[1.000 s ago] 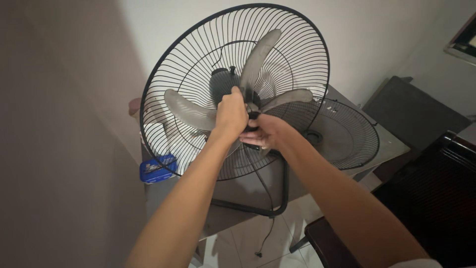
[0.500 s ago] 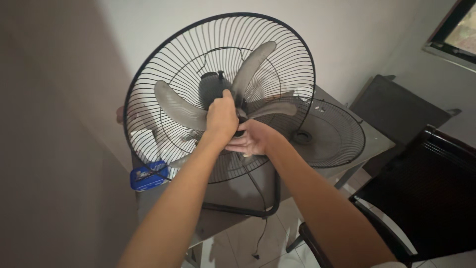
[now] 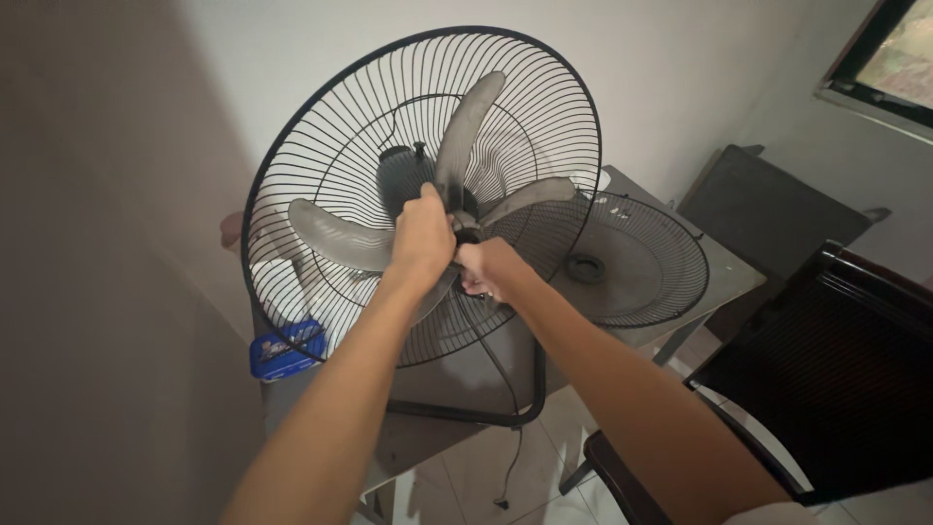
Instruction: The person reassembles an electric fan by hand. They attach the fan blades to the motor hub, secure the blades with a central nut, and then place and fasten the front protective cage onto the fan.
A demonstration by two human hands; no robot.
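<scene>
A large black fan stands on a grey table (image 3: 739, 272) with its rear wire guard (image 3: 321, 146) upright and its front open. Grey translucent blades (image 3: 335, 236) spread from the hub. My left hand (image 3: 423, 233) is closed around the blade assembly at the hub. My right hand (image 3: 486, 267) grips the hub just below and to the right of it, fingers curled. The two hands touch. The hub itself is mostly hidden behind them. The detached front guard (image 3: 632, 267) lies flat on the table to the right.
A blue packet (image 3: 282, 352) rests at the table's left edge. The fan's black tubular stand (image 3: 530, 389) and dangling cord (image 3: 510, 467) hang at the table front. A dark chair (image 3: 826, 379) stands right, a dark panel (image 3: 768, 209) leans on the wall, a window (image 3: 889, 58) is top right.
The blades have rotated slightly, the upper blade now more upright. My right hand has curled tighter and moved up towards the hub. The view shifted slightly left.
</scene>
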